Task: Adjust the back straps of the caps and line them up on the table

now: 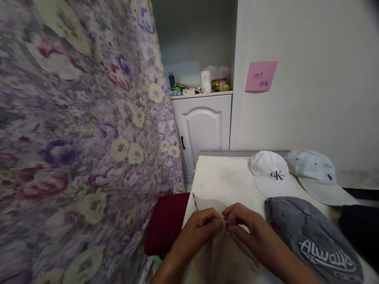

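Note:
Both hands pinch the edge of a beige cloth item [220, 256] over the near part of the cream-covered table [223, 173]. My left hand [203, 227] grips it from the left, thumb and fingers pressed together. Close beside it, my right hand [244, 223] pinches the same edge from the right. A seam or fold runs down from between the fingertips. Beyond the hands, a pale curved flap [209, 203] shows; whether it belongs to the same item I cannot tell. The lower part of the cloth runs out of view.
Right of my hands lie a grey cap [308, 225], a white cap [268, 169], a pale blue cap [314, 169] and a black item [361, 225]. A red padded seat [167, 223] stands left of the table, beside a floral curtain [89, 138]. Behind is a white cabinet [205, 126].

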Motion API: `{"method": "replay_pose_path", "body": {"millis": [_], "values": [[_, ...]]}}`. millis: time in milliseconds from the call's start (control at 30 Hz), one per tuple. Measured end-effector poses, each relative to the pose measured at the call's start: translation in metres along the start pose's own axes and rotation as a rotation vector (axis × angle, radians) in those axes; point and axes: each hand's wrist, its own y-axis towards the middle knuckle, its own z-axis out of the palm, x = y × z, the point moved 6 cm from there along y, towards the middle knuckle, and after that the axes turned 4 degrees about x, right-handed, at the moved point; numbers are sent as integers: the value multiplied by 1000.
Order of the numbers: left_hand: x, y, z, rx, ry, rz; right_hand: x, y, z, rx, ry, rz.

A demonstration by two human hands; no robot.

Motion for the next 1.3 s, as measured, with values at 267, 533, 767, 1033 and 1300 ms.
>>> {"method": "replay_pose_path", "body": {"millis": [267,533,767,1033,1300], "values": [[1,0,0,-11,-20,-23,-3,3,-3,5,67,-6],[5,-1,-1,18,-99,-42,-3,5,-1,21,165,-55],[6,0,-4,39,-78,-28,-9,4,3,-8,218,44],[-1,-2,-2,-12,-43,-46,-8,4,7,28,326,110],[2,-2,-2,-24,-55,-34,-16,4,13,-21,344,117]]}}
